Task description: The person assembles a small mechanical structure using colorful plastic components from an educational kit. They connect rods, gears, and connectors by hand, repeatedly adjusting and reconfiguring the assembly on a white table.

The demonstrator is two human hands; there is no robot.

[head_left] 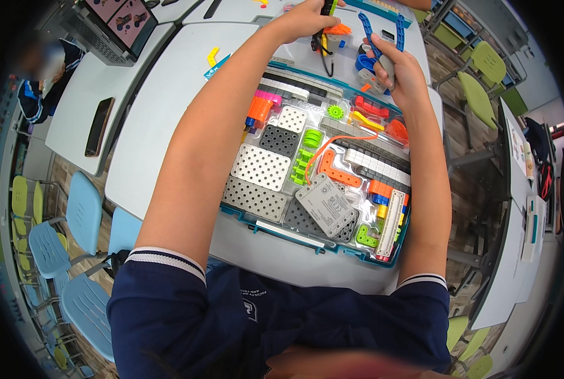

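At the far edge, my left hand (308,23) is closed on a black and green building-kit part (328,7). An orange piece (338,29) and a dangling black cable (329,63) lie just below its fingers. My right hand (403,71) grips a building-kit assembly with two raised blue beams (400,33), its fingers around a grey piece. Blue wheel-like parts (365,62) show beside those fingers. Between my forearms sits a teal-rimmed parts tray (266,227), filled with perforated plates (260,167), green gears (335,112), orange angle beams (337,169) and a grey battery-like block (327,205).
An open laptop (114,31) stands at the far left, and a phone (99,127) lies on the neighbouring table. Yellow pieces (213,57) rest left of the tray. Another person (48,76) sits further left. Blue chairs (83,211) and green chairs (477,98) stand around.
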